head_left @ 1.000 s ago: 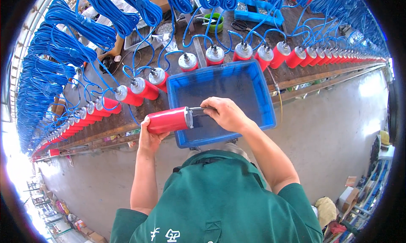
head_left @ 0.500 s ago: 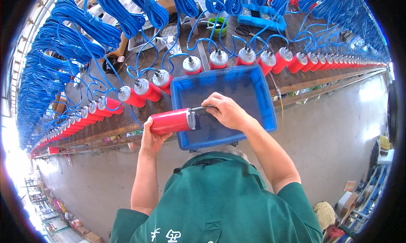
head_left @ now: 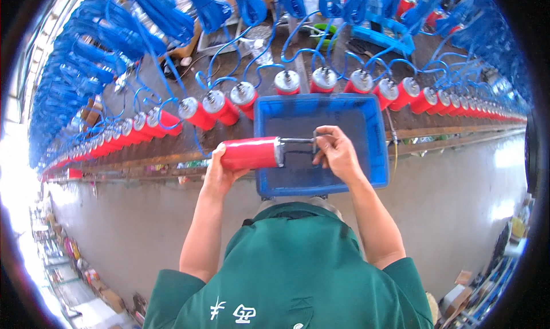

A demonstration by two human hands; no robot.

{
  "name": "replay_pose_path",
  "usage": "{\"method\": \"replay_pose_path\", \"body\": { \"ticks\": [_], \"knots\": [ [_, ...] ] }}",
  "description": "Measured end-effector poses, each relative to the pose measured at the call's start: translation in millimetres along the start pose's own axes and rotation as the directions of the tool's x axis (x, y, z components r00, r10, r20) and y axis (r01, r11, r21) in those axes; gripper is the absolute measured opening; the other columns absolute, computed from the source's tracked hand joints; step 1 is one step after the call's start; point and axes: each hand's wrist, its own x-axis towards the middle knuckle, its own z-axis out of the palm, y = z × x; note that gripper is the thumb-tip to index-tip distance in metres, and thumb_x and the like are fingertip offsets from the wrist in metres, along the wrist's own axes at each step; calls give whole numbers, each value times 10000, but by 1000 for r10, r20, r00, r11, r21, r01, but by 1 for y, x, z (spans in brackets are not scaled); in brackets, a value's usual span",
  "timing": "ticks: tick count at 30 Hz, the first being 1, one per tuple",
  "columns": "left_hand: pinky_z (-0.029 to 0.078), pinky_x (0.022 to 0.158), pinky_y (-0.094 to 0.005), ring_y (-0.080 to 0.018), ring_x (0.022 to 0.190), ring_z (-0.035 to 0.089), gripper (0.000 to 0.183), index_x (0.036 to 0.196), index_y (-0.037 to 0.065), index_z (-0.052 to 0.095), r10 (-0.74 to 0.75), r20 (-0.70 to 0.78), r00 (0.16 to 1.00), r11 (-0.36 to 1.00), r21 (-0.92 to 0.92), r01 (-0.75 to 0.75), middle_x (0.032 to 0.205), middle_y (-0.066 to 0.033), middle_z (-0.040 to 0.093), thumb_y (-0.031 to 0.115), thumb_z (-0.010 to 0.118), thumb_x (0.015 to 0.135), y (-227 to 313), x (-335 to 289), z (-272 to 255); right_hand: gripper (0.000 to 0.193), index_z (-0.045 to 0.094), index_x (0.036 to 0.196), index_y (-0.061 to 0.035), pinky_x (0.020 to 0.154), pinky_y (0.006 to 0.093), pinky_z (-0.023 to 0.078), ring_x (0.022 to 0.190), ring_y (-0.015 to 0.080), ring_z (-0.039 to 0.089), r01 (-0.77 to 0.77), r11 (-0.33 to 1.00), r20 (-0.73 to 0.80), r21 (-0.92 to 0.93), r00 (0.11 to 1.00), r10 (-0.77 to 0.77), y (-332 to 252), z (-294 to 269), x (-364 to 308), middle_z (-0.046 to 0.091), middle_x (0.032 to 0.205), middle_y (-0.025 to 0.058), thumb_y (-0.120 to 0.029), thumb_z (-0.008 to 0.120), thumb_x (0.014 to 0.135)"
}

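Note:
A red cylinder (head_left: pixel 249 153) lies sideways in my left hand (head_left: pixel 216 173), whose fingers wrap around its left end. From its silvery right end a thin dark rod (head_left: pixel 297 140) reaches toward my right hand (head_left: pixel 338 154). The fingers of that hand are closed on the rod's far end, where a short crosspiece shows. A second dark strip runs below the rod, and I cannot tell whether it is joined to it. Beneath both hands is a blue plastic crate (head_left: pixel 375 137).
Along the workbench edge (head_left: pixel 212 157) stand several red cylinders (head_left: pixel 323 80) with metal caps and blue cables. Coiled blue cables (head_left: pixel 246 5) hang above. Farther back are a green container (head_left: pixel 325 36) and a blue tray (head_left: pixel 395 41). A yellow cord (head_left: pixel 395 157) dangles beside the crate.
The view has shifted, so the bench and crate appear farther right. My right hand has drawn away from the cylinder's end, and more of the dark rod shows between them.

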Motion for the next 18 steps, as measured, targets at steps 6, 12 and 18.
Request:
{"method": "replay_pose_path", "body": {
  "ticks": [6, 12, 18],
  "knots": [
    [549, 1045, -596, -324, 1268, 672, 555, 1406, 154, 569, -8, 37, 999, 1000, -4, 8, 1368, -118, 688, 509, 626, 984, 4, -3, 2, 229, 615, 1268, -71, 515, 231, 396, 564, 62, 496, 63, 998, -91, -14, 994, -64, 4, 8, 7, 584, 701, -4, -257, 579, 1139],
    [576, 1041, -576, -327, 1241, 692, 654, 1406, 108, 570, 11, 30, 999, 1000, 1, -11, 1345, -132, 692, 578, 656, 959, 3, -5, 2, 259, 644, 1091, -79, 528, 224, 405, 573, 59, 508, -6, 999, -33, 34, 999, 7, 2, 3, 8, 598, 711, 1, -331, 597, 1131],
    [597, 1001, -575, -334, 1232, 696, 570, 1411, 139, 560, 3, 20, 1000, 1000, -23, -2, 1341, -137, 697, 501, 644, 979, 1, -5, 2, 197, 606, 1167, -32, 587, 254, 492, 647, 90, 597, -111, 990, 98, 88, 990, 102, -12, -9, -2, 709, 876, 71, -222, 611, 1120]
  ]
}}
